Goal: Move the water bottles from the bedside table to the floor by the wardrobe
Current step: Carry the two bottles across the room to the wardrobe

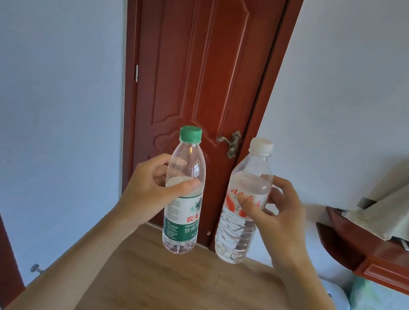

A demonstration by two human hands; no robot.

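Bottles of water were held upright in mid-air above a wooden floor [174,286], side by side but apart, before a closed red-brown door [201,58]. The left hand [148,188] gripped the green-capped bottle [183,205] with fingers and thumb curled round its middle, while the right hand [272,216] gripped the white-capped bottle [236,231] at its red label. A red-brown shelf [384,257] stood at right.

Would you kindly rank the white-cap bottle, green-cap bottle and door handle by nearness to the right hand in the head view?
1. White-cap bottle: in the right hand's grip.
2. Green-cap bottle: leftward, in the left hand.
3. Door handle: behind, on the door.
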